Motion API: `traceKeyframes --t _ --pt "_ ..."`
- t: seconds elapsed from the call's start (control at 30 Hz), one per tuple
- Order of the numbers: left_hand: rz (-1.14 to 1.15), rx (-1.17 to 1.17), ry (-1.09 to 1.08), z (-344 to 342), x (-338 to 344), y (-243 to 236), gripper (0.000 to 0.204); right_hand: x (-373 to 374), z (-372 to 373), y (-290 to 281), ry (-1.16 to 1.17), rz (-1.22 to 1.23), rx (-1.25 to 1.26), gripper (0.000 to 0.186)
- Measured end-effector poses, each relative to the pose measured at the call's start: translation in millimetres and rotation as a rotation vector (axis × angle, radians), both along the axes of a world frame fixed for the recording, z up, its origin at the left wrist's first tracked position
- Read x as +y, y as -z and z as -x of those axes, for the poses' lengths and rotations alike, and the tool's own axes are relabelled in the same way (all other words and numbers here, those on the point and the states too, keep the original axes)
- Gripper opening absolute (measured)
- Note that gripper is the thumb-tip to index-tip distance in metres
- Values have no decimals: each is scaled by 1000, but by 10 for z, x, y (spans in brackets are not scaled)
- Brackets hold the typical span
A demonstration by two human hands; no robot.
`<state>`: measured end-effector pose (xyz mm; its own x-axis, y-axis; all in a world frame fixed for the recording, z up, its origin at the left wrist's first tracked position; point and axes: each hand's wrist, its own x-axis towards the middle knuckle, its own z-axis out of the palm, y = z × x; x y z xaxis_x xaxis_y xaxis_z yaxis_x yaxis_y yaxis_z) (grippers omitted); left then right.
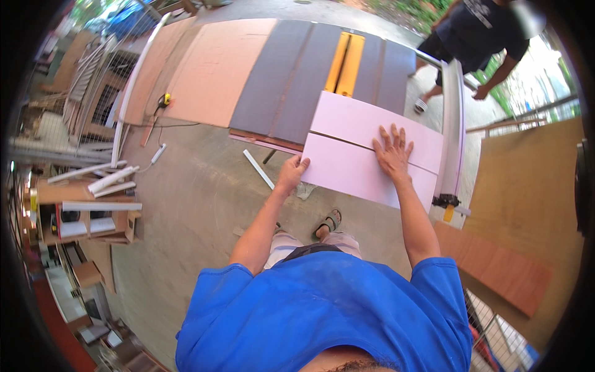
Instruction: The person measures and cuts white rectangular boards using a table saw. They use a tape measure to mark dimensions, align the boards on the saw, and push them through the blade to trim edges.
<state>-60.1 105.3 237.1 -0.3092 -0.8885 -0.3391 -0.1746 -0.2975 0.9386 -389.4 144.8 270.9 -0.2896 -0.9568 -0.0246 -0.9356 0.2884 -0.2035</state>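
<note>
A pale pink board lies on the dark grey table saw top, its near part reaching past the table's front edge. One thin dark line crosses it from side to side; whether this is a groove or a gap between two pieces I cannot tell. At its near left edge my left hand is closed on the board, thumb on top. My right hand lies flat on the board's right part with fingers spread, over the dark line. Beyond the board shows a yellow strip pair with a dark slot between.
A long pale fence runs along the board's right side. Past it stands another person in dark clothes. Tan panels extend the table leftward, with a tape measure on them. Offcuts and shelving lie left; plywood sheets stand right.
</note>
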Motion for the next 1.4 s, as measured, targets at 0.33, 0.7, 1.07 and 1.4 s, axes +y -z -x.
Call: traceKeyframes --t 0.33,0.7,1.07,1.4 --pt "-100 180 -542 -2606 887 -655 38 2 114 -175 -83 -119 -31 74" --pt "-47 425 -1002 -3336 -171 90 45 -13 514 -69 -222 90 140 103" --pt "533 -1061 -807 -1712 -1292 287 38 -40 468 -226 -226 97 84 104" --pt "1194 -716 372 2080 -514 -405 53 -50 570 -121 -226 140 73 100"
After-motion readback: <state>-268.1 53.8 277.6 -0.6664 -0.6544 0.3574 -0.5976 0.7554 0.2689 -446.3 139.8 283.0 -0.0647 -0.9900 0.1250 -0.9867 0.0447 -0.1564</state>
